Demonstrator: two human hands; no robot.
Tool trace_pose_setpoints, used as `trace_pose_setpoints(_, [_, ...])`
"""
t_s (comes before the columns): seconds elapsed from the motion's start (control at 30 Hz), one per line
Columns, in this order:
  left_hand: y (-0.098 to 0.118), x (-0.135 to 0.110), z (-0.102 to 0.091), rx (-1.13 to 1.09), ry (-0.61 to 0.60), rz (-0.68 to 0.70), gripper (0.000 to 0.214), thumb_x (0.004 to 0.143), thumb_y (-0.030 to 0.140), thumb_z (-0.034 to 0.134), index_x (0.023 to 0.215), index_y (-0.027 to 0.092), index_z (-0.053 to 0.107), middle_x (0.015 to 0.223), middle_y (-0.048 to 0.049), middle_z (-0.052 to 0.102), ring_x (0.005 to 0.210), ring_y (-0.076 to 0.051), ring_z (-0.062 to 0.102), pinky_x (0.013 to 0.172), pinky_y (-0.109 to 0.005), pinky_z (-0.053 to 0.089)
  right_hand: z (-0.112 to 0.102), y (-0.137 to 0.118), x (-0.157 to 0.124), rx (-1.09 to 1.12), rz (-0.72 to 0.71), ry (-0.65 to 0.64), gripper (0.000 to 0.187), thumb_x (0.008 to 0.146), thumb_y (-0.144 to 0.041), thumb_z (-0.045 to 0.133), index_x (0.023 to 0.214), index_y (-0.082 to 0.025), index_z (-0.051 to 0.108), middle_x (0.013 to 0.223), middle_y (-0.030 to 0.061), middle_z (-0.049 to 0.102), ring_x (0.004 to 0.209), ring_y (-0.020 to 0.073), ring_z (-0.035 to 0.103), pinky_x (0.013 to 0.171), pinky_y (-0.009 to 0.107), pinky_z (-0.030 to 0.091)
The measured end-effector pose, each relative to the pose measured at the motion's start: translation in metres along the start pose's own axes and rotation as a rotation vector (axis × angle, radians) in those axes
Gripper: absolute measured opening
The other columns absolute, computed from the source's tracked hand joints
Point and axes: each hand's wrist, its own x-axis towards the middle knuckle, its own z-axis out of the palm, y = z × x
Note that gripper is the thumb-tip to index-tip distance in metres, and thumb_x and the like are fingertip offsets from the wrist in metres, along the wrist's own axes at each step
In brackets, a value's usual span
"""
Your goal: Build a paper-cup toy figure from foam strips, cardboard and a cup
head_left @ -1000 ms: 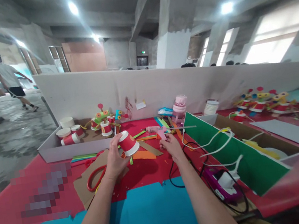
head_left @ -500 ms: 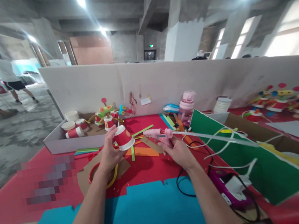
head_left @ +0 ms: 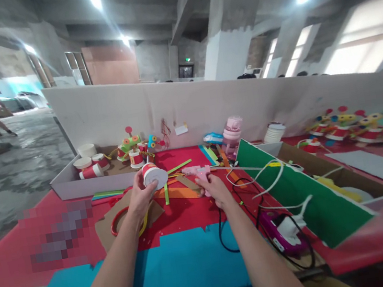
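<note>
Cup rolled in the grip since half a second ago: it showed mostly its red side with the white rim tipped down, and now the paper cup [head_left: 153, 175] turns a white round face toward me and toward the gun. I cannot tell whether that face is the mouth or the base. Both hands sit a little lower in view. The walker in the background has slid to the far left edge.

Left hand [head_left: 138, 198] is closed round the cup from below and behind, fingertips on the red wall, holding it above the red table [head_left: 188, 216]. Right hand [head_left: 213, 191] is wrapped on the handle of the pink glue gun [head_left: 194, 170], with the nozzle pointing left at the cup, near but not touching. The black cord [head_left: 224, 235] trails back past the blue foam sheet [head_left: 189, 265].

My judgement on doing this well:
- keep the cup steady and pinch lightly, since a paper wall dents;
- keep fingertips clear of the spot the nozzle faces, as the glue may be hot;
- bring the nozzle in square and squeeze small;
- mind the cord against the green board [head_left: 293, 190].

Cardboard tray [head_left: 70, 184] with more cups sits beyond the left hand, well apart.
</note>
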Motion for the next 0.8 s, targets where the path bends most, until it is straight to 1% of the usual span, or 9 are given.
trace_pose_setpoints(0.07, [-0.002,-0.001,-0.001,0.022,-0.065,-0.031,0.066,0.061,0.033,0.079,0.120,0.021,0.051,0.113,-0.0061,0.061,0.098,-0.020,0.061,0.084,-0.032,0.050,-0.011,0.008,0.011,-0.229,0.030,0.118,0.032,0.081,-0.044,0.056,0.090,-0.013,0.061,0.058,0.0041,0.063,0.056,0.0192,0.065,0.055,0.026,0.049])
trace_pose_setpoints(0.13, [-0.002,-0.003,0.000,0.059,-0.110,-0.042,0.067,0.062,0.034,0.078,0.121,0.021,0.050,0.114,-0.0061,0.061,0.098,-0.020,0.060,0.084,-0.033,0.050,-0.022,0.013,0.023,-0.570,0.039,0.187,0.036,0.085,-0.045,0.051,0.093,-0.012,0.064,0.076,0.0130,0.070,0.076,0.0237,0.069,0.066,0.028,0.049])
trace_pose_setpoints(0.2, [-0.002,-0.005,0.001,0.089,-0.134,-0.041,0.069,0.061,0.035,0.079,0.123,0.022,0.049,0.116,-0.0065,0.060,0.098,-0.021,0.060,0.083,-0.034,0.051,-0.031,0.015,0.032,-0.839,0.075,0.155,0.045,0.089,-0.049,0.043,0.099,-0.012,0.065,0.096,0.0192,0.071,0.093,0.0268,0.068,0.075,0.031,0.048])
trace_pose_setpoints(0.27, [-0.002,-0.005,0.001,0.114,-0.150,-0.035,0.071,0.061,0.036,0.079,0.124,0.022,0.048,0.118,-0.0075,0.059,0.098,-0.021,0.060,0.083,-0.035,0.051,-0.036,0.016,0.038,-0.969,0.118,0.110,0.051,0.092,-0.050,0.035,0.106,-0.011,0.065,0.106,0.0222,0.068,0.101,0.0273,0.066,0.081,0.032,0.046])
trace_pose_setpoints(0.37, [-0.004,-0.003,-0.001,0.166,-0.169,0.005,0.073,0.061,0.036,0.078,0.125,0.021,0.047,0.120,-0.0094,0.058,0.103,-0.023,0.059,0.085,-0.035,0.050,-0.039,0.018,0.041,-1.053,0.141,0.088,0.056,0.094,-0.050,0.031,0.110,-0.008,0.064,0.108,0.0238,0.067,0.103,0.0276,0.065,0.083,0.032,0.046])
trace_pose_setpoints(0.47, [-0.004,-0.002,-0.002,0.200,-0.172,0.037,0.073,0.061,0.035,0.078,0.126,0.020,0.046,0.119,-0.0095,0.058,0.106,-0.024,0.058,0.086,-0.035,0.049,-0.038,0.020,0.039,-1.121,0.131,0.079,0.053,0.092,-0.049,0.038,0.111,-0.007,0.064,0.111,0.0236,0.067,0.106,0.0295,0.063,0.084,0.033,0.046])
trace_pose_setpoints(0.6, [0.003,-0.005,0.002,0.200,-0.151,0.028,0.069,0.062,0.036,0.078,0.122,0.021,0.047,0.118,-0.0086,0.058,0.105,-0.024,0.058,0.085,-0.035,0.050,-0.036,0.020,0.037,-1.140,0.124,0.094,0.048,0.088,-0.047,0.048,0.114,-0.009,0.063,0.112,0.0224,0.066,0.106,0.0303,0.063,0.084,0.033,0.046])
trace_pose_setpoints(0.7, [0.005,-0.007,0.004,0.193,-0.127,0.027,0.066,0.061,0.037,0.078,0.119,0.021,0.049,0.117,-0.0078,0.059,0.104,-0.024,0.059,0.083,-0.034,0.051,-0.038,0.018,0.038,-1.104,0.105,0.077,0.043,0.088,-0.045,0.048,0.105,-0.010,0.066,0.107,0.0209,0.069,0.102,0.0284,0.064,0.082,0.031,0.045])
trace_pose_setpoints(0.8, [0.003,-0.006,0.003,0.162,-0.114,0.025,0.066,0.062,0.037,0.077,0.119,0.021,0.049,0.115,-0.0072,0.059,0.100,-0.022,0.060,0.082,-0.033,0.051,-0.045,0.015,0.042,-1.009,0.074,0.074,0.044,0.091,-0.047,0.041,0.089,-0.013,0.068,0.088,0.0150,0.072,0.094,0.0244,0.066,0.077,0.028,0.046])
